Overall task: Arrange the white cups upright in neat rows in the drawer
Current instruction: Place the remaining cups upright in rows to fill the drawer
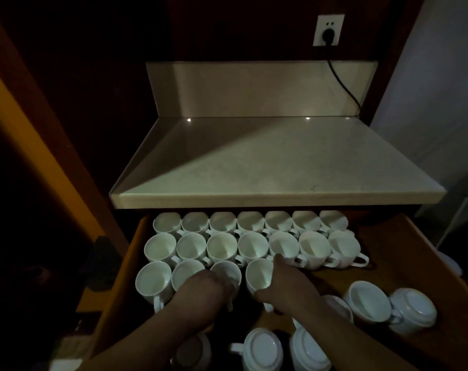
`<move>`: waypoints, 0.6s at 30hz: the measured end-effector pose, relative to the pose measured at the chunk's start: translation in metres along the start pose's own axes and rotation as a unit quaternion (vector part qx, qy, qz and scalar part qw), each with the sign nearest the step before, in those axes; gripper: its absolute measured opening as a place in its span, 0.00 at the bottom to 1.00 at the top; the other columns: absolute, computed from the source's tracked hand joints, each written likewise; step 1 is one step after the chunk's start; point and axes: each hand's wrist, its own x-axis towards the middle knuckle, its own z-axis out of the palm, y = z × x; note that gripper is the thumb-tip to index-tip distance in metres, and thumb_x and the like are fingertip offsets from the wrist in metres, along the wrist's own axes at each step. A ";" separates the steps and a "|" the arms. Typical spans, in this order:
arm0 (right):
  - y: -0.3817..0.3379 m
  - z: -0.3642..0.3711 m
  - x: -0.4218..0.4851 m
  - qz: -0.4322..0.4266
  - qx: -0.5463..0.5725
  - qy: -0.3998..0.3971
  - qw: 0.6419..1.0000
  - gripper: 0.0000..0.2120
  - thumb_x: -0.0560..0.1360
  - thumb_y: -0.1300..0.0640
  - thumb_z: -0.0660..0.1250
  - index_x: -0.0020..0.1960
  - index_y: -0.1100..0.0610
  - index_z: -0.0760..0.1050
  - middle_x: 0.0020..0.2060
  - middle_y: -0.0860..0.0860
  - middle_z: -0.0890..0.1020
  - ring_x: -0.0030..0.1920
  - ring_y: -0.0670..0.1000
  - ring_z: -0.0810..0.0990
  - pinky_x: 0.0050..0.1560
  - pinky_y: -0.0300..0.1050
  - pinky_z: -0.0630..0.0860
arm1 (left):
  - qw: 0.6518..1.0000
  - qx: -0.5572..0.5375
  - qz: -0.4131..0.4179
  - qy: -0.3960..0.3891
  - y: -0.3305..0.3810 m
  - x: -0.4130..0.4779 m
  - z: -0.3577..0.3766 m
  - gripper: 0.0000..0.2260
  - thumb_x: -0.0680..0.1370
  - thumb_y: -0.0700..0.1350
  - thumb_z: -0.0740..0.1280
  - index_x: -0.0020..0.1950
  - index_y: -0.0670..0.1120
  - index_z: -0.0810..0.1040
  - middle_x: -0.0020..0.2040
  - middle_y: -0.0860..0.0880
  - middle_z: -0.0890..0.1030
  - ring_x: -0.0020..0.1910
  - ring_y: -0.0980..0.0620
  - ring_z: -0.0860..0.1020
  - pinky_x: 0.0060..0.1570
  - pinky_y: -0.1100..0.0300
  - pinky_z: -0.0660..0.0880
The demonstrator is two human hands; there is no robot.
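A: What is in the drawer (pixel 404 242) at the bottom half of the frame?

B: White cups, under the pale countertop (pixel 275 162). A back row (pixel 250 222) of seven stands upright just below the counter edge, and a second row (pixel 251 249) of seven sits in front of it, touching it, handles toward the lower right.

A: And the third row?

B: Four cups so far, at centre-left. The left hand (pixel 208 286) is closed over the near rim of the third cup (pixel 226 273); the right hand (pixel 283 283) is wrapped on the fourth cup (pixel 259 275), thumb on its near side and a finger along its right rim (there is a dark gap between these two cups).

A: Any cups outside the rows?

B: Yes. At lower right an upright cup (pixel 368 299) sits just beside an upside-down cup (pixel 415 313). Along the bottom edge two more inverted cups (pixel 262 349) show their bases, with another partly hidden under the left forearm.

A: Anything above?

B: A wall socket (pixel 328 30) at the top, with a black cable (pixel 342 84) running down to the right.
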 end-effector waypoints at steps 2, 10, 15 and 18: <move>-0.001 0.000 0.000 0.001 0.008 0.002 1.000 0.33 0.64 0.43 0.79 0.59 0.51 0.64 0.52 0.50 0.81 0.52 0.53 0.83 0.44 0.48 0.81 | 1.000 -0.007 -0.012 0.001 0.001 0.002 0.000 0.08 0.64 0.56 0.66 0.34 0.53 0.78 0.29 0.53 0.78 0.26 0.54 0.77 0.25 0.65 0.72; -0.001 0.006 0.001 0.011 0.007 -0.007 1.000 0.41 0.65 0.40 0.78 0.69 0.54 0.63 0.57 0.52 0.82 0.58 0.55 0.82 0.52 0.49 0.80 | 0.998 -0.035 -0.044 -0.034 0.004 0.002 0.001 0.15 0.69 0.54 0.55 0.44 0.52 0.78 0.39 0.49 0.82 0.36 0.47 0.81 0.34 0.55 0.79; 0.001 0.007 0.000 0.014 0.013 -0.002 1.000 0.46 0.66 0.39 0.77 0.73 0.54 0.59 0.61 0.53 0.81 0.61 0.55 0.81 0.56 0.48 0.78 | 0.996 -0.046 -0.066 -0.043 0.006 0.002 0.000 0.12 0.67 0.56 0.58 0.43 0.54 0.78 0.38 0.52 0.80 0.33 0.51 0.80 0.30 0.59 0.76; 0.004 0.004 -0.001 0.011 0.021 -0.018 1.000 0.46 0.65 0.38 0.78 0.73 0.55 0.59 0.61 0.52 0.80 0.60 0.54 0.81 0.51 0.46 0.77 | 0.994 -0.063 -0.072 -0.059 0.007 0.002 -0.001 0.11 0.69 0.55 0.60 0.43 0.54 0.79 0.41 0.52 0.80 0.36 0.50 0.80 0.34 0.59 0.74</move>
